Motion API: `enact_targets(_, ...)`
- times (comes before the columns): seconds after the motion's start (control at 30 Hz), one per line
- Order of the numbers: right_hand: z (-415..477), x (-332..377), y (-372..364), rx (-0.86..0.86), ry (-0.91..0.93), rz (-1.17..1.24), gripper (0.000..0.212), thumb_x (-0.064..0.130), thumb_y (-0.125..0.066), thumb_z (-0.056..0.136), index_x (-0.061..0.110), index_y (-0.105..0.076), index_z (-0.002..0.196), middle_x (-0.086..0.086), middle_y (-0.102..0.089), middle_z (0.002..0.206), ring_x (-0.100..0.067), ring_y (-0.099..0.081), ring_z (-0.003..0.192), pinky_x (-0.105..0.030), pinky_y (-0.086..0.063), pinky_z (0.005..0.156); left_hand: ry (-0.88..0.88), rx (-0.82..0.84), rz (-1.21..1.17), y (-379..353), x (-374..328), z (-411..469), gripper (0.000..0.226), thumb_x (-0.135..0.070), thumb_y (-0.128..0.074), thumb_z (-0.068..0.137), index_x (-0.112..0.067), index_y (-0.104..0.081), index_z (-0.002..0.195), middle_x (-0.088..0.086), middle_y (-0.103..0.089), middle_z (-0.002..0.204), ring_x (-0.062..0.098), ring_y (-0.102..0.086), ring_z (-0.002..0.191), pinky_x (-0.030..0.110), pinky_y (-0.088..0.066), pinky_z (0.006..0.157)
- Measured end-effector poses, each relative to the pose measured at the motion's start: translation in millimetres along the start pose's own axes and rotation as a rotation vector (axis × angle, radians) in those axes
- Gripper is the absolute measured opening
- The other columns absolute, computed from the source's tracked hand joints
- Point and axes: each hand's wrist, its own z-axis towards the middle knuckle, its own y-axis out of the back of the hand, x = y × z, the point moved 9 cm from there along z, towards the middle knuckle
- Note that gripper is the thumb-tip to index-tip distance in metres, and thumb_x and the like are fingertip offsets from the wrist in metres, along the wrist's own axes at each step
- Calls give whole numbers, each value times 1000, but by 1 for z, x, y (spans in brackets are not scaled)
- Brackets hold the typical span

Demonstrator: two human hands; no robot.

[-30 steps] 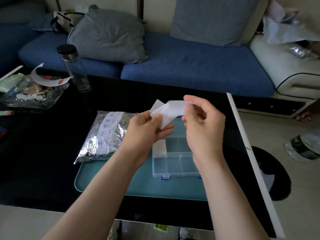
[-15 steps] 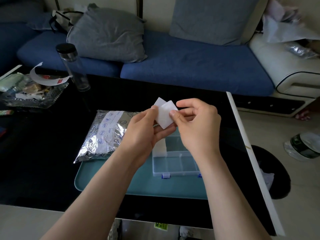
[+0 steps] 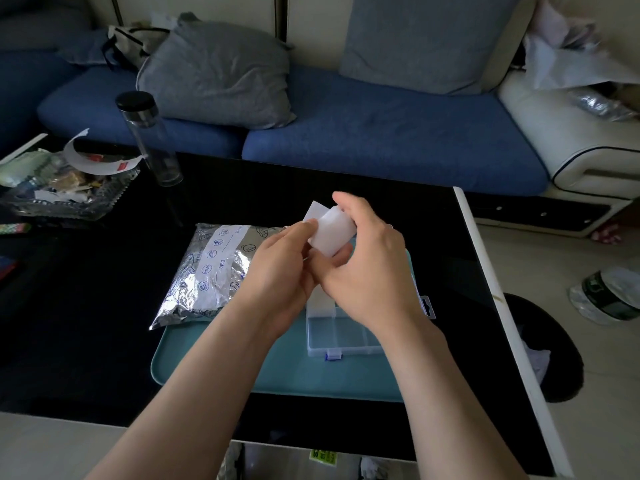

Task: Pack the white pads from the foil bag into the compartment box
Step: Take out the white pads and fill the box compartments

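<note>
Both hands are on one white pad (image 3: 330, 233), held up above the tray. The left hand (image 3: 280, 271) pinches its left edge and the right hand (image 3: 367, 268) curls over the top and grips it too. A second white corner pokes out behind, can't tell if that's another pad. At 6 o'clock, right under the hands, sits the clear compartment box (image 3: 341, 332) on a teal tray (image 3: 221, 368). The foil bag (image 3: 211, 271) lies at 9 o'clock, half on the tray, half on the black table (image 3: 104, 306). A clear bottle (image 3: 149, 140) stands way off at 10 o'clock.

Both hands, left (image 3: 280, 268) and right (image 3: 370, 268), pinch a white pad (image 3: 330, 233) above the compartment box (image 3: 341, 332).
</note>
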Motion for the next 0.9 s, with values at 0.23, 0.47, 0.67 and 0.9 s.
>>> enact_targets(0.23,-2,0,-1,-5,1,2,48,41,-86,83,29,-52,115,10,-70,96,-13,-68,80,-35,-56,68,-14,28,6,-5,-3,-6,30,-15,-48,111,7,-69,105,16,-80,89,20,-79,79,29,-64,70)
enact_targets(0.47,-3,2,0,-60,61,22,41,34,-90,79,26,-61,106,11,-69,103,-11,-66,82,-32,-56,68,-29,19,69,-1,-3,-3,32,-14,-48,111,1,-72,97,11,-79,83,15,-77,74,25,-62,65)
enact_targets(0.67,-1,-2,2,-14,75,56,39,18,-89,76,23,-63,105,8,-69,109,-13,-65,97,-37,-56,76,-101,19,331,9,-10,6,33,-18,-46,111,-2,-74,102,11,-79,95,21,-75,85,33,-61,72)
enact_targets(0.9,-2,3,-3,106,159,9,47,10,-88,78,27,-60,112,10,-66,111,-6,-58,94,-19,-51,70,-356,-66,830,31,-42,7,21,-12,-53,108,1,-69,104,24,-75,88,24,-78,73,29,-64,64)
